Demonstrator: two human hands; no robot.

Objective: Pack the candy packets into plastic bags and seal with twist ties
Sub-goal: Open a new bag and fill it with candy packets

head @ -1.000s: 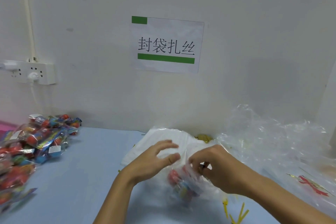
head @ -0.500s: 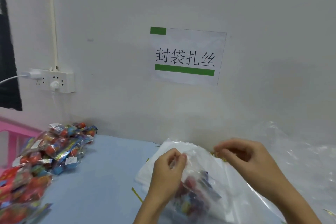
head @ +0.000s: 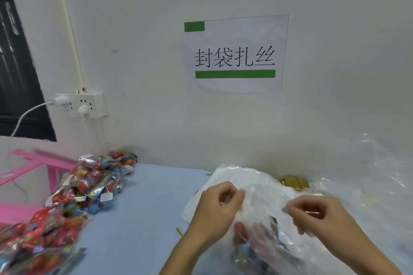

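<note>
Head view: both hands (head: 218, 210) (head: 317, 214) pinch the clear bag (head: 263, 205); candy packets (head: 243, 243) inside blur.

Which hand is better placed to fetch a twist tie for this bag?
Probably the right hand: the gold twist ties lie just beyond it, while the left hand pinches the plastic bag farther from them.
</note>
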